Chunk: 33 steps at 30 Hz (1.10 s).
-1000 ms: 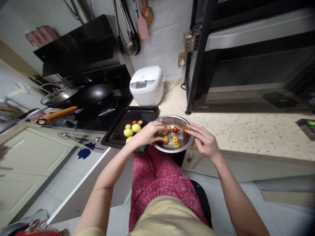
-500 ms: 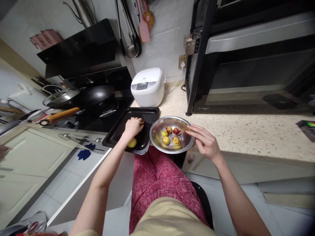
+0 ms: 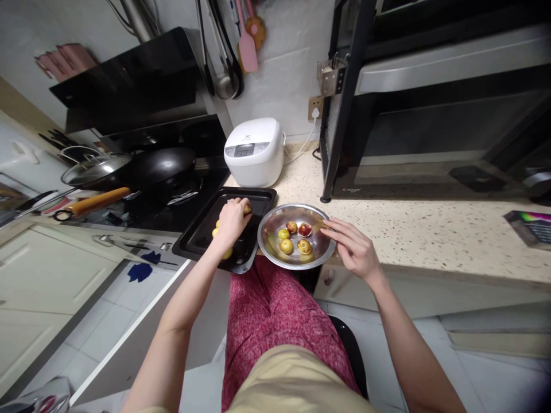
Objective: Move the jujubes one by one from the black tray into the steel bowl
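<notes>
My left hand is over the black baking tray, its fingers closed on a small round yellowish fruit. More yellow fruits lie in the tray, partly covered by this hand and wrist. To the right stands a shallow metal bowl with several small round fruits in it, some yellow, others reddish brown, such as a dark red one. My right hand holds the bowl's right rim, fingers reaching over the edge and thumb outside.
Behind the tray sits a white rice cooker. On the left, a wok with a wooden handle and a lidded pan stand on the stove. A black rack with an oven rises from the speckled counter.
The view has shifted slightly to the right. More yellow fruits show beside my left hand in the tray. My right hand stays at the bowl's rim, and the fruits in the bowl look the same.
</notes>
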### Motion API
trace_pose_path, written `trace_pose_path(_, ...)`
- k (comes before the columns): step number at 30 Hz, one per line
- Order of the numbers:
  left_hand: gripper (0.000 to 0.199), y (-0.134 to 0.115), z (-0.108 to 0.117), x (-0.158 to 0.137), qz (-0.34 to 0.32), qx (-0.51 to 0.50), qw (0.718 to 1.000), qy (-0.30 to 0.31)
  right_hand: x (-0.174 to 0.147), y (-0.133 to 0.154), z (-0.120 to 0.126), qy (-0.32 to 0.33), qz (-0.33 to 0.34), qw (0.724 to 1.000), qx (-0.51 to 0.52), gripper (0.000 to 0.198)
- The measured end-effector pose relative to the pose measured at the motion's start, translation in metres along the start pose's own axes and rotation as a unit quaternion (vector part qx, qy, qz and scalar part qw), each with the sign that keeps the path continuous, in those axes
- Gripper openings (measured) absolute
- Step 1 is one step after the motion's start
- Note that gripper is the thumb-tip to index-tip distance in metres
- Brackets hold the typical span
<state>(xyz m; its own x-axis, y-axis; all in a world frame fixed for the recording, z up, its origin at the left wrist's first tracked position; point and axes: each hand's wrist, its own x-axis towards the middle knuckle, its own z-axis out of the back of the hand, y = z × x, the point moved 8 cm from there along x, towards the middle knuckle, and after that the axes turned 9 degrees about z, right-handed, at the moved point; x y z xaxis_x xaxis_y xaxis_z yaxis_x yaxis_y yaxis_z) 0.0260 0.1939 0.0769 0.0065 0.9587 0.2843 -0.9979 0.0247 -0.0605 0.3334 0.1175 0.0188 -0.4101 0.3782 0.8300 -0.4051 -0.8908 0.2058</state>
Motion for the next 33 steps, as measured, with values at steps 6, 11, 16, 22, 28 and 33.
trace_pose_path(6, 0.019, -0.056, 0.021, -0.026, -0.128, -0.246, 0.961, 0.024, 0.001, 0.0, 0.001, -0.001, -0.006, 1.0, -0.002, 0.06)
trace_pose_path(11, 0.019, -0.098, 0.005, -0.044, -0.195, -0.296, 0.929, 0.107, 0.002, 0.002, 0.002, 0.008, -0.003, 1.0, 0.005, 0.054)
trace_pose_path(16, 0.018, -0.116, -0.002, -0.046, -0.228, -0.286, 0.923, 0.123, 0.002, 0.002, 0.002, 0.011, 0.001, 1.0, 0.007, 0.051)
trace_pose_path(22, 0.02, -0.126, -0.007, -0.046, -0.255, -0.272, 0.919, 0.132, 0.003, 0.003, 0.002, 0.008, -0.006, 1.0, 0.013, 0.05)
trace_pose_path(28, 0.022, -0.129, -0.011, -0.048, -0.266, -0.264, 0.918, 0.13, 0.004, 0.004, 0.003, 0.0, -0.006, 1.0, 0.01, 0.049)
trace_pose_path(33, 0.022, -0.13, -0.014, -0.048, -0.264, -0.257, 0.92, 0.135, 0.003, 0.004, 0.002, 0.002, 0.001, 1.0, 0.012, 0.05)
